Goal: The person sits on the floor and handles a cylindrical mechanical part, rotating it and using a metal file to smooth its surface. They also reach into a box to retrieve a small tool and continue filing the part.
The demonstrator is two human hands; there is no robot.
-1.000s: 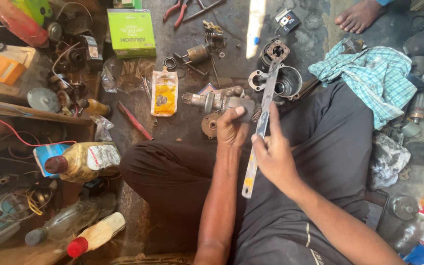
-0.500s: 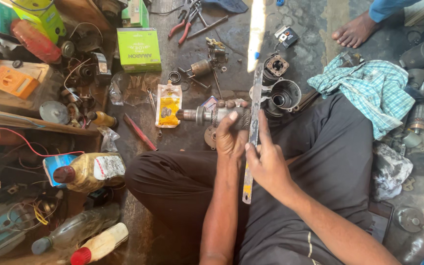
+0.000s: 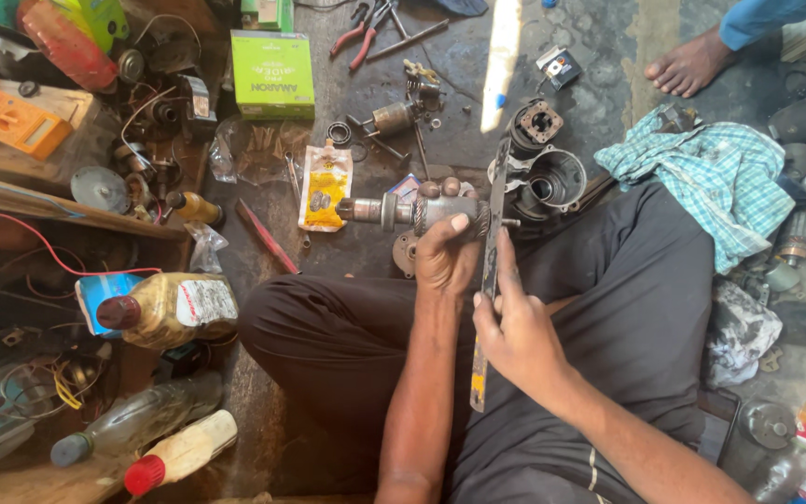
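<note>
My left hand (image 3: 445, 250) grips a grey metal shaft assembly (image 3: 394, 210) that lies sideways above my lap, its stub end pointing left. My right hand (image 3: 515, 327) holds a long flat metal file (image 3: 489, 280) almost upright. The upper part of the file lies across the right end of the shaft, beside a small toothed gear. Both forearms reach up from the bottom of the view over my crossed legs in dark trousers.
A round metal motor housing (image 3: 548, 182) sits just beyond the shaft. A yellow pouch (image 3: 326, 187), a green box (image 3: 272, 73), red-handled pliers (image 3: 358, 33), a checked cloth (image 3: 706, 177), bottles (image 3: 165, 308) and loose parts litter the floor. Another person's bare foot (image 3: 692, 63) rests at top right.
The shaft and both hands sit a little higher and further left in view than a second ago. The file stands more upright against the shaft's end.
</note>
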